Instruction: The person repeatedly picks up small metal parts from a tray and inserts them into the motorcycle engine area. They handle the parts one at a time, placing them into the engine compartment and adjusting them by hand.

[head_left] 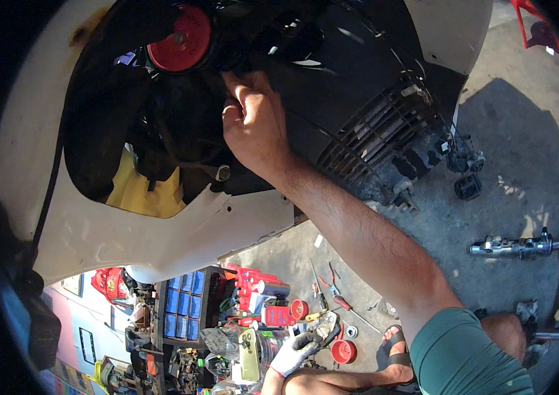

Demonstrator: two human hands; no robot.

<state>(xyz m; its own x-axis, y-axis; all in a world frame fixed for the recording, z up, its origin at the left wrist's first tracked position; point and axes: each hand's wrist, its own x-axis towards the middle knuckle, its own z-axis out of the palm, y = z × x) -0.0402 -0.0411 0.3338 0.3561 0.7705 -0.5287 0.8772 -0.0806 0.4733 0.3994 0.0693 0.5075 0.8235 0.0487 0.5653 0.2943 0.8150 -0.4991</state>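
1 right hand [258, 126], 1 red disc [184, 41] nearby, 1 slatted grille [373, 133]

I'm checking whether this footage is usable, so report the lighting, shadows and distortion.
Head view: deep shadow fills most of the opening in the pale panel, hiding detail around the right hand's fingertips, though the red disc shows clearly; head view: a dark shadow lies across the floor, and highlights shine on the metal tube; head view: black fisheye corners.

Pliers [333, 283] and blue bins [184, 306] mark a workshop.
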